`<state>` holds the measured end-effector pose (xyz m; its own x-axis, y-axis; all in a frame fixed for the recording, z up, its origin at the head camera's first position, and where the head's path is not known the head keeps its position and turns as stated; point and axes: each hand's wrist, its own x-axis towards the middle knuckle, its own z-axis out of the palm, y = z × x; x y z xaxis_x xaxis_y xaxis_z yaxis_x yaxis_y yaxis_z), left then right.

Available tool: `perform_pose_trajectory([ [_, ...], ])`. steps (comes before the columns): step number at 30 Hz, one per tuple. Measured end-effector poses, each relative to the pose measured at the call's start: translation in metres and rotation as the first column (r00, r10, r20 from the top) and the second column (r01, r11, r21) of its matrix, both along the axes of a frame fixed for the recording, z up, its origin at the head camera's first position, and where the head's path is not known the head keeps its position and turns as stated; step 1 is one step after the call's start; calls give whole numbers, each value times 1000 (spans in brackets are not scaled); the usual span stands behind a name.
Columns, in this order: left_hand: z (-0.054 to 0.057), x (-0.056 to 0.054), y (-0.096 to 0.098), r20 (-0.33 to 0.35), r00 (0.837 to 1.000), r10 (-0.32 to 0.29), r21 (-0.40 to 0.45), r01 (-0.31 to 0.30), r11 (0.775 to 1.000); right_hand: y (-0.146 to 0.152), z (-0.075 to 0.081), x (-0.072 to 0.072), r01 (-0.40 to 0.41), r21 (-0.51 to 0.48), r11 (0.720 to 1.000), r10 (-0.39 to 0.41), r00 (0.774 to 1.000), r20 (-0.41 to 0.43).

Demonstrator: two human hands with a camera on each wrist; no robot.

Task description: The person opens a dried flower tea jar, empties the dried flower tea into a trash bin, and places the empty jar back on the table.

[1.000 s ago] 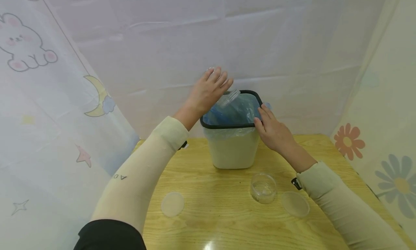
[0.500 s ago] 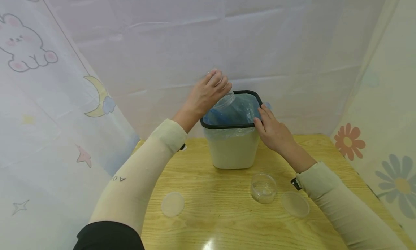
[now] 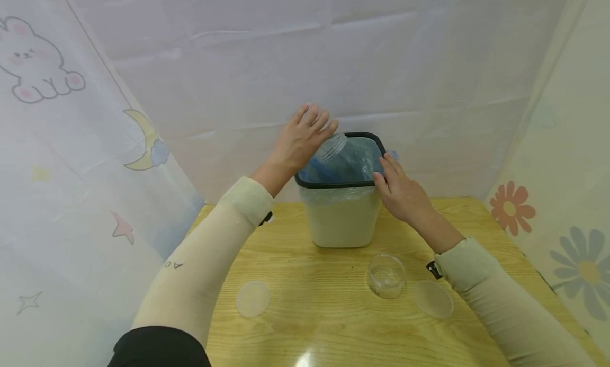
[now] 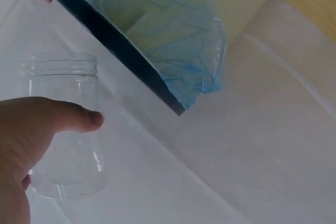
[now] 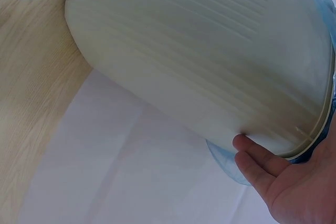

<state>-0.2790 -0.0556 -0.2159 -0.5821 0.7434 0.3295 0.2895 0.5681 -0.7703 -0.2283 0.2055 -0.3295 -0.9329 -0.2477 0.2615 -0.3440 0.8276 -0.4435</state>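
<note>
My left hand (image 3: 300, 142) grips a clear plastic jar (image 4: 68, 158) tilted over the bin's opening. In the left wrist view the jar's threaded mouth has no lid, and small specks show on its wall. Much of the jar is hidden behind my hand in the head view. The cream trash bin (image 3: 340, 218) stands upright on the table, with a black rim (image 3: 333, 186) and a blue bag (image 3: 355, 163) lining it. My right hand (image 3: 404, 193) holds the bin at its right front corner; some fingers lie over the rim, while two touch the outer wall in the right wrist view.
A second clear jar (image 3: 386, 277), lidless, stands on the wooden table (image 3: 310, 303) in front of the bin. One round translucent lid (image 3: 432, 299) lies beside it, another lid (image 3: 253, 299) farther left. A pale cloth wall (image 3: 262, 54) rises behind the bin.
My left hand has shifted slightly down and left, and the jar's mouth has turned while staying over the bin. The right hand, bin, second jar and lids have kept their places.
</note>
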Motion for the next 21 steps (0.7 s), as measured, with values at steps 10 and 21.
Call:
perform_pose_trajectory([
  [10, -4, 3, -10, 233, 968, 90, 98, -115, 988, -2, 0, -3, -20, 0, 1000, 20, 1000, 22],
  [21, -2, 6, -24, 342, 938, 61, 279, -163, 947, 1, 3, -9, -28, -19, 999, 29, 998, 49],
])
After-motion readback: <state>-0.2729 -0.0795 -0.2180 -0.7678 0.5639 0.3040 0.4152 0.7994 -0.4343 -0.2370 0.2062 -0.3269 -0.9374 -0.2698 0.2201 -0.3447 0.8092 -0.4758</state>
